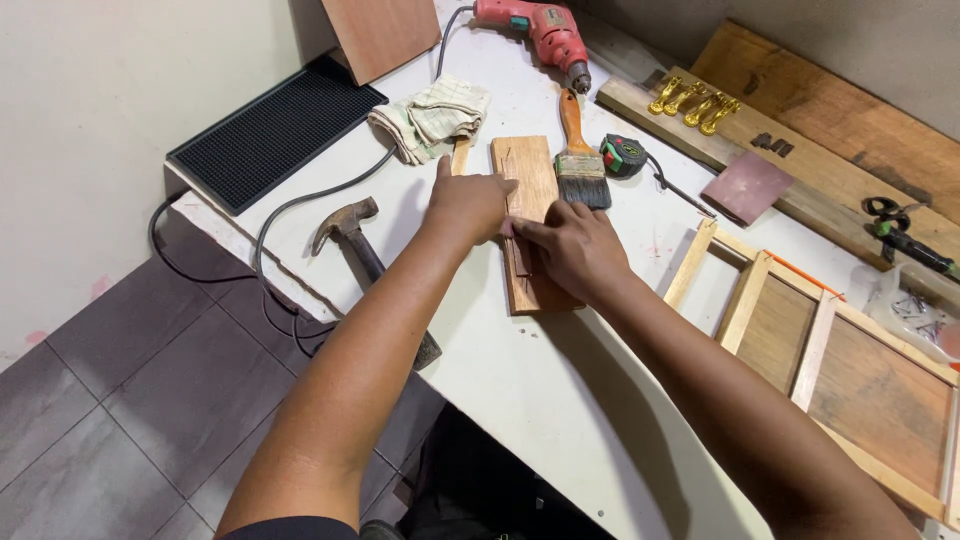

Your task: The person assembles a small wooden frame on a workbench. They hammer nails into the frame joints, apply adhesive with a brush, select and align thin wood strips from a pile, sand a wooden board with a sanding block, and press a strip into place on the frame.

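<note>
A small wooden board [528, 170] with narrow cut slots lies on the white worktable [540, 400]. My left hand [466, 203] rests flat on its left edge, fingers spread, pressing it down. My right hand [572, 246] lies over the board's lower half, and its fingertips pinch something small at the slot; what that is cannot be made out. A thin wooden stick [460, 155] pokes out from under my left hand.
A claw hammer [352, 232], folded cloth [432, 118], paintbrush [578, 155], tape measure [624, 156] and red electric drill [540, 30] with its cable lie around the board. A wooden frame [830, 350] sits at right, gold handles [692, 102] on a plank behind, black mat [275, 130] at left.
</note>
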